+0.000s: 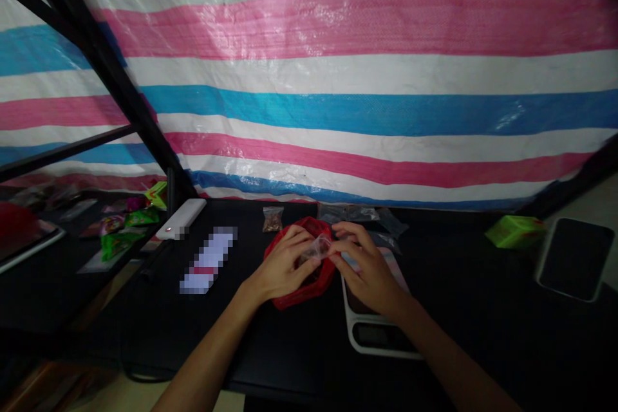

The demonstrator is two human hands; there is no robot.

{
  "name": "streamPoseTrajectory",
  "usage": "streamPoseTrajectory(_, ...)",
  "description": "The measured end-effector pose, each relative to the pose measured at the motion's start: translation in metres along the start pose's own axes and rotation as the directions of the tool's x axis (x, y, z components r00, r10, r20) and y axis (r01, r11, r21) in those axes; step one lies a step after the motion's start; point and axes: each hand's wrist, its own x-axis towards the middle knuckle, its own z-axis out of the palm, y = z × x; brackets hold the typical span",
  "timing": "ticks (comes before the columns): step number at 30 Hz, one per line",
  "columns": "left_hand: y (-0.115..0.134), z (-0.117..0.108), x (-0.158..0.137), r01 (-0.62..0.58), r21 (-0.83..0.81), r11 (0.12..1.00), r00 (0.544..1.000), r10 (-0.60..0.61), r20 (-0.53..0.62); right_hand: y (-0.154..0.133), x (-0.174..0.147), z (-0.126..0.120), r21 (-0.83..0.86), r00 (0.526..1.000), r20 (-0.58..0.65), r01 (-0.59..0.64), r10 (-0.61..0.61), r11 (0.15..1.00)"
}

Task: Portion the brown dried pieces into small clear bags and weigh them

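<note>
Between my two hands is a small clear plastic bag (319,247), held over a red plastic bag (303,298) that stands open on the black table. My left hand (284,264) pinches the clear bag's left side, its wrist at the red bag's rim. With bent fingers, my right hand (363,265) grips the clear bag's right edge. Under my right hand lies a white kitchen scale (356,328), partly covered by the forearm. What the red bag contains is mostly hidden by my left hand. Behind it sits a small zip bag (273,219) of brownish bits.
Several flat clear bags (391,222) lie at the table's back edge. On the left are a blurred-out sheet or screen (208,261), a white power strip (181,219) and green snack packets (120,241). A green box (515,232) and a white-framed device (575,259) stand right.
</note>
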Motion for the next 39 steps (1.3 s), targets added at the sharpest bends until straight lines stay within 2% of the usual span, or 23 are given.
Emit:
streamPoseTrajectory(3,-0.001,0.001,-0.001,-0.025,0.018,1.0,1.0,0.025,-0.011,0.002,0.003,-0.014,0.05,0.999,-0.036,-0.029,0.031,0.998)
streamPoseTrajectory(7,-0.007,-0.006,-0.003,0.015,0.096,0.995,0.999,-0.01,-0.051,0.017,0.008,-0.047,0.13,0.989,-0.1,-0.092,0.105,0.987)
streamPoseTrajectory(8,-0.009,-0.007,-0.004,0.029,0.12,0.992,0.998,-0.022,-0.067,0.022,0.008,-0.054,0.123,0.988,-0.068,-0.13,0.139,0.984)
streamPoseTrajectory(11,-0.017,-0.011,-0.004,0.065,0.176,0.982,0.992,-0.046,-0.113,0.036,0.008,-0.065,0.045,0.961,0.168,-0.231,0.221,0.972)
streamPoseTrajectory(13,-0.021,-0.012,-0.005,0.087,0.191,0.978,0.988,-0.061,-0.139,0.043,0.006,-0.063,-0.057,0.939,0.278,-0.193,0.201,0.98)
streamPoseTrajectory(14,-0.022,-0.013,-0.005,0.097,0.192,0.977,0.986,-0.068,-0.15,0.046,0.005,-0.061,-0.103,0.94,0.292,-0.153,0.177,0.983)
streamPoseTrajectory(17,-0.024,-0.012,-0.006,0.113,0.18,0.977,0.982,-0.082,-0.171,0.056,0.004,-0.057,-0.187,0.969,0.216,-0.081,0.121,0.979)
streamPoseTrajectory(20,-0.026,-0.012,-0.007,0.125,0.166,0.978,0.977,-0.091,-0.194,0.065,0.005,-0.061,-0.222,0.988,0.108,-0.088,0.115,0.971)
streamPoseTrajectory(24,-0.03,-0.013,-0.009,0.153,0.152,0.976,0.961,-0.111,-0.255,0.074,0.006,-0.067,-0.206,0.992,0.052,-0.099,0.112,0.973)
streamPoseTrajectory(33,-0.035,-0.015,-0.012,0.16,0.125,0.979,0.936,-0.11,-0.335,0.065,0.004,-0.066,-0.167,0.989,0.105,-0.083,0.101,0.983)
streamPoseTrajectory(39,-0.038,-0.013,-0.012,0.132,0.113,0.985,0.939,-0.088,-0.331,0.062,0.004,-0.067,-0.155,0.983,0.16,-0.063,0.088,0.986)
